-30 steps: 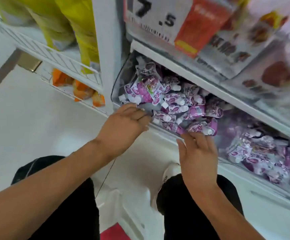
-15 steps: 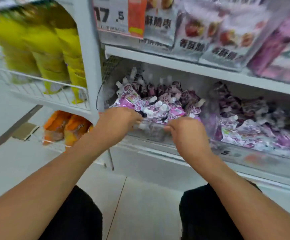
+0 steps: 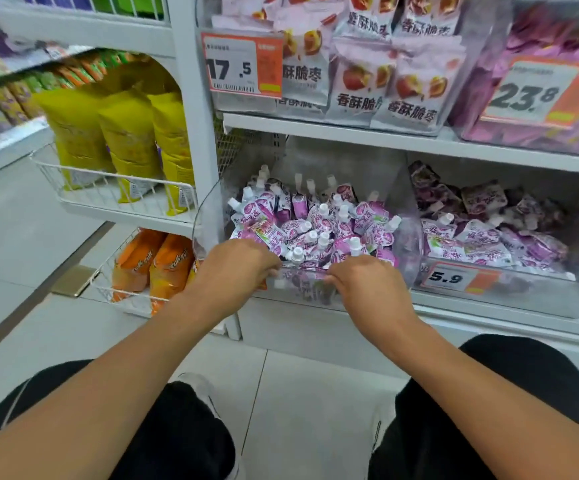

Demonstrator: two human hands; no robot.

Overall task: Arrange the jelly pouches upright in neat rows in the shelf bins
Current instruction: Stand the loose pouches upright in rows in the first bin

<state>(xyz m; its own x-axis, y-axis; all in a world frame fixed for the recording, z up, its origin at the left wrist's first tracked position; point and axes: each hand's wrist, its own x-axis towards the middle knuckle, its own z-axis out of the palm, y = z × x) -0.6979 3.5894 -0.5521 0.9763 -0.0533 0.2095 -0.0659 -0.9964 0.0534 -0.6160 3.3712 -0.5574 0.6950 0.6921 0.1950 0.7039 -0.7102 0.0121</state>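
price tag (image 3: 243, 65) "17.5", price tag (image 3: 532, 91) "23.8", bin label (image 3: 454, 278) "5.9"

The bin (image 3: 208, 216) is open on top, with a clear gap under the shelf (image 3: 350, 133) above it, so a hand can reach in from the front and above. Inside, pouches (image 3: 315, 226) crowd nearly all of it, spouts sticking up every way. Both hands, left (image 3: 236, 265) and right (image 3: 364, 282), sit at the front rim, blocking it. A clear wall (image 3: 409, 216) closes the right side; a white post (image 3: 194, 133) stands just left.
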